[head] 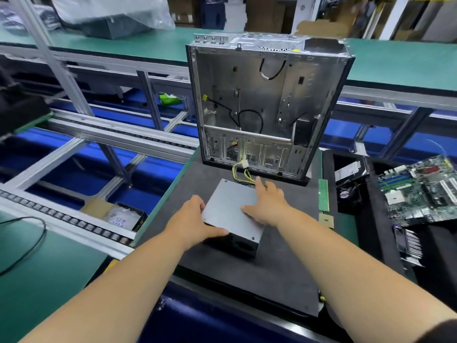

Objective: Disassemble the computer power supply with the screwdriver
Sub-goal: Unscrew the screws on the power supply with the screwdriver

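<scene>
The power supply (233, 214), a grey metal box with a dark vented front face, lies flat on the dark foam mat (284, 268), a little left of the mat's middle and turned at a slant to its edges. The left hand (194, 220) grips the box at its near left corner, fingers curled over the top edge and thumb wrapped along the front. The right hand (268, 206) lies on the lid with fingers straight and spread, palm over the right edge, index fingertip reaching the far corner where the yellow and black cable bundle (243, 174) leaves the box. Those cables run up to a white connector at the foot of the open computer case (267, 102), which stands upright on the far end of the mat, well clear of the box but tied to it by the wires. Bare mat shows to the right of the box and toward the person; on the left the box sits near the mat's edge, past which the roller conveyor rail (74, 221) runs. To the right, a green memory stick (323, 195) lies along the mat's border, and farther right a motherboard (420, 191) rests on a black tray (376, 233) beside a small fan (346, 193). No screwdriver can be made out.
</scene>
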Motion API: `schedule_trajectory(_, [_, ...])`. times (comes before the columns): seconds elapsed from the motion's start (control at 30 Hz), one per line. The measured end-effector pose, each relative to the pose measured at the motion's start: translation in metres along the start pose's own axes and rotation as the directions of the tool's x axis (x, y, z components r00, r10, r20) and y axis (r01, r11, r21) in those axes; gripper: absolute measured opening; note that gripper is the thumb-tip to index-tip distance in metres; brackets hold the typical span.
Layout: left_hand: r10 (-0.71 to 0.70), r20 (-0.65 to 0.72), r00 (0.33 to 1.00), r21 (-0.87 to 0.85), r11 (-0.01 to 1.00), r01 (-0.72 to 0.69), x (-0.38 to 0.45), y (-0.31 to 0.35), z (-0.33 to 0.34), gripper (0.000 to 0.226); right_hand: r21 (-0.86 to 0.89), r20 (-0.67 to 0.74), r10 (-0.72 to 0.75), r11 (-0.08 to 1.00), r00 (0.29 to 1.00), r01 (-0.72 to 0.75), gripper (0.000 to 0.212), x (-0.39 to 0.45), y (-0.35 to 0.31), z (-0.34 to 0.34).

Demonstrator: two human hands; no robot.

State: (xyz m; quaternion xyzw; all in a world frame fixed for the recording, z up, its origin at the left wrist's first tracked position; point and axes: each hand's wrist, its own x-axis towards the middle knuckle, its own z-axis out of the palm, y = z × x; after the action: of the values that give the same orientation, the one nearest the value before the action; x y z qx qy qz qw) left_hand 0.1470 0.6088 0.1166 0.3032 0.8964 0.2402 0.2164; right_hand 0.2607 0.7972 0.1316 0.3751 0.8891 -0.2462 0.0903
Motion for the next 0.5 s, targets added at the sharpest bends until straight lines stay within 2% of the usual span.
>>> schedule_trajectory(0.2, [0.037,0.015,0.999,0.018,0.999,-0.037,-0.009,0.010,0.010,0.071,0.056,-0.023,0.216,0.975,0.976,-0.214,0.103,-0.014,0.005,0.008])
schedule_trajectory(0.3, [0.063,0.038,0.997,-0.006,0.998,-0.063,-0.003,0.009,0.003,0.058,0.087,0.001,0.251,0.964,0.968,-0.250,0.106,-0.015,0.004,0.014])
schedule_trajectory(0.5, [0.086,-0.103,0.991,0.028,0.996,-0.083,0.029,0.019,-0.006,0.029,0.131,-0.049,0.273,0.955,0.961,-0.264,0.114,-0.014,0.002,0.033])
